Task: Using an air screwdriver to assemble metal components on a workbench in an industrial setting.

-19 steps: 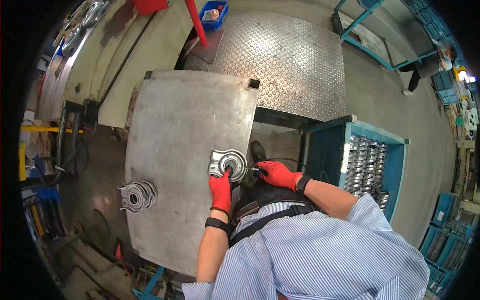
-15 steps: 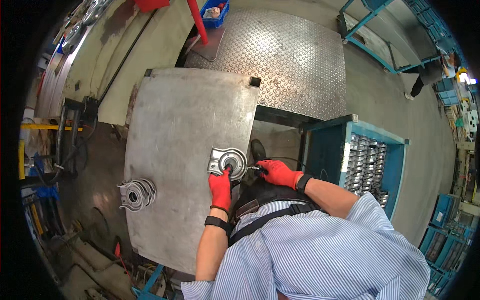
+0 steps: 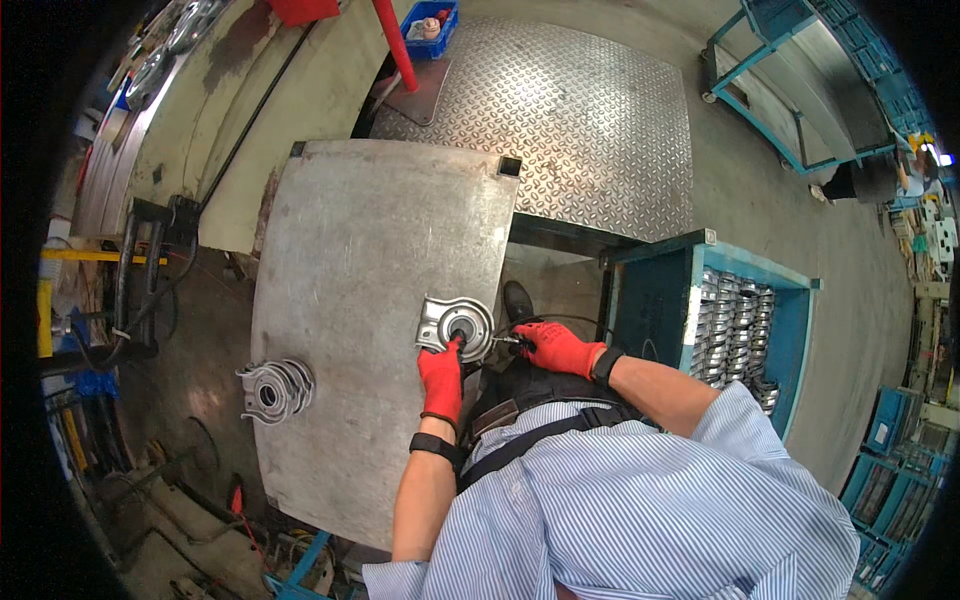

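At the right edge of the metal table [image 3: 360, 230], a round pressed-metal part [image 3: 466, 316] with a flat bracket side lies face up. My left hand [image 3: 441, 382], in a red glove with dark fingertips, grips it from the near side, a finger at its centre hole. My right hand [image 3: 560, 348], also gloved in red, is closed round a slim hand tool [image 3: 512, 339] with a thin metal tip. That tip reaches the part's right rim; whether it touches cannot be made out. A dark hose or cable [image 3: 582, 319] runs near the right hand.
A small stack of similar metal parts [image 3: 275, 391] sits on the table's left edge. To my right stands a blue-green bin [image 3: 793, 275] with many shiny parts. Beyond the table are a tread-plate platform [image 3: 590, 120], a red post [image 3: 395, 45] and a blue crate [image 3: 430, 45].
Both hands, the part and the tool stay nearly where they were. At the upper right, the wheeled cart and a distant person appear slightly shifted.
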The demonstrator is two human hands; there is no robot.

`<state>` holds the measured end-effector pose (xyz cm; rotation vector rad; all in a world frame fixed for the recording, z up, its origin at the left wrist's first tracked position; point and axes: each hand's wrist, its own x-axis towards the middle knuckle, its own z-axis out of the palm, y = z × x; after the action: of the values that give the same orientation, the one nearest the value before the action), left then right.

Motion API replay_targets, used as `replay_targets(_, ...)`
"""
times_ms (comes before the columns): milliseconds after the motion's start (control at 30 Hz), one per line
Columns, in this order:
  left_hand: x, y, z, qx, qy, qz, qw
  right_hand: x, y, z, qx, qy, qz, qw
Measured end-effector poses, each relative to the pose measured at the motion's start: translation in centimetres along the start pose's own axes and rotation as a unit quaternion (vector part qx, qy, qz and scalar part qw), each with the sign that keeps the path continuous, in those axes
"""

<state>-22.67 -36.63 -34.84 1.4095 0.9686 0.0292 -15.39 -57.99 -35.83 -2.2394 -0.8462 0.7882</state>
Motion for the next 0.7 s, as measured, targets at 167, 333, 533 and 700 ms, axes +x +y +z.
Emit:
replay_targets(167,0.8,-1.5,-0.3,0.0,0.0,0.017,1.0,0.0,0.2,0.2,-0.007,0.024,-0.027,0.999)
replay_targets(333,-0.4,0.7,0.3,-0.015,-0.009,-0.009,1.0,0.2,0.3,0.1,-0.001,0.005,-0.011,1.0)
replay_targets(533,0.6,-1.4,-0.5,0.051,-0.011,0.035,0.998,0.4,-0.8,-0.6,-0.008,0.04,-0.027,0.999)
replay_targets(700,-1.5,0.9,-1.5,-0.05,-0.056,-0.004,0.997,-0.5,-0.9,-1.8,0.075,0.132,0.006,0.988)
